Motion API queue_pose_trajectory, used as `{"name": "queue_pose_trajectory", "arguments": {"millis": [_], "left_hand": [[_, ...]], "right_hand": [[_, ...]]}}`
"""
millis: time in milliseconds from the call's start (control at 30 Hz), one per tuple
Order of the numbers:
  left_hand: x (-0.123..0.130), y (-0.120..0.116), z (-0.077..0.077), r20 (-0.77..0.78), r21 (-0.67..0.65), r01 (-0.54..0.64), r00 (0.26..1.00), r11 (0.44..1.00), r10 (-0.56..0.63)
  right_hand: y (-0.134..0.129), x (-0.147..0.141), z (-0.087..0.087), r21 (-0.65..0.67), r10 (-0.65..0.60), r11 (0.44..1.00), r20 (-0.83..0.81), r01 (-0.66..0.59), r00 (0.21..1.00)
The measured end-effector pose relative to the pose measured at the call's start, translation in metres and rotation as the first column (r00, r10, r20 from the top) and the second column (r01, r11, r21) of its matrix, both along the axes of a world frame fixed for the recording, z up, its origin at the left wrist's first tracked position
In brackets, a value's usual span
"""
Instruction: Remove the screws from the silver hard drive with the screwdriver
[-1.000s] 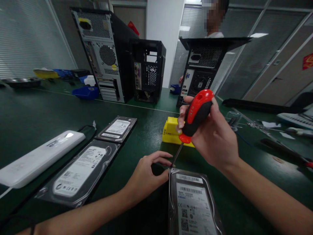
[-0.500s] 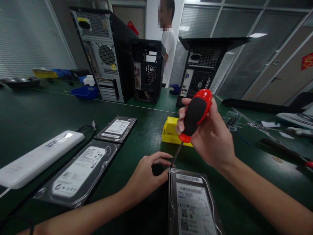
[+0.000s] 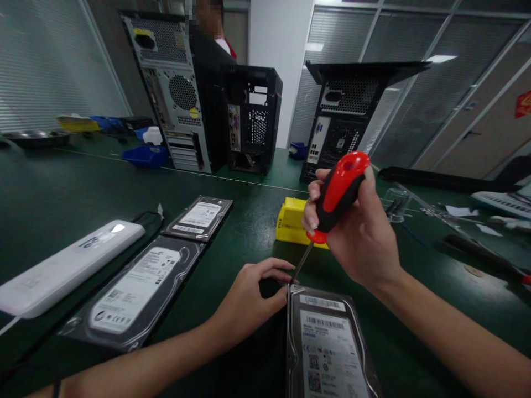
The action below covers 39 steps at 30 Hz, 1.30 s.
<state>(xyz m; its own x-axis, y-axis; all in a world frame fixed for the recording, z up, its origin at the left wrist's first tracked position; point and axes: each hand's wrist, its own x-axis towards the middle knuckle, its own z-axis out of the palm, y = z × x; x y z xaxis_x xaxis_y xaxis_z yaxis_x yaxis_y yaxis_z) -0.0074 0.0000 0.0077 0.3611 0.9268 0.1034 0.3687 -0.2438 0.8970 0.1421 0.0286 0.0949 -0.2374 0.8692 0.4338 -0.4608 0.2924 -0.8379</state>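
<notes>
My right hand [image 3: 360,237] is closed around the red and black handle of a screwdriver [image 3: 342,190]. Its thin shaft slants down to the left, and the tip meets the upper left corner of a hard drive [image 3: 296,342] lying label up at the bottom of the view. My left hand [image 3: 253,296] is curled at that same corner. Its thumb presses on the drive's left edge and its fingers bend around beside the screwdriver tip. Whether a screw sits under the tip I cannot make out. Behind the shaft stands a yellow bin [image 3: 290,221].
Left of my hands lie a large hard drive [image 3: 136,290], a smaller one [image 3: 201,215] and a white power bank-like block [image 3: 70,265]. Computer cases [image 3: 211,105] line the back beside a blue bin [image 3: 145,156]. A clear cup [image 3: 396,204] and loose tools are right. A person stands behind.
The screwdriver handle has turned in my right hand, showing more red, and shifted slightly right. My left hand and the drive stay in place. The person behind has moved left.
</notes>
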Motion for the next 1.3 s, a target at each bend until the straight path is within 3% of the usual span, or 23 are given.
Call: {"name": "queue_pose_trajectory", "arguments": {"millis": [100,367,733,900,1300], "left_hand": [[0.0001,0.0009,-0.0001,0.011,-0.003,0.009,1.0,1.0,-0.009],[-0.0004,0.0006,-0.0006,0.062,-0.013,0.027,0.998,1.0,-0.027],[0.0005,0.0009,0.0006,0.048,-0.01,0.015,0.999,1.0,-0.015],[-0.0002,0.0015,-0.0008,0.057,-0.011,0.025,0.998,1.0,-0.025],[0.0005,0.0013,-0.0025,0.074,-0.018,0.013,0.997,1.0,-0.012]], "right_hand": [[0.0002,-0.0005,-0.0001,0.0,0.034,0.999,0.003,-0.034,0.999],[-0.0014,-0.003,0.0024,-0.018,-0.015,1.0,0.057,0.016,0.998],[-0.0012,-0.0041,0.0004,-0.007,-0.021,1.0,0.003,0.021,1.0],[-0.0005,-0.0048,0.0017,-0.001,-0.033,0.999,0.089,0.033,0.995],[-0.0001,-0.0055,-0.0005,0.018,-0.028,0.999,0.056,0.027,0.998]]}}
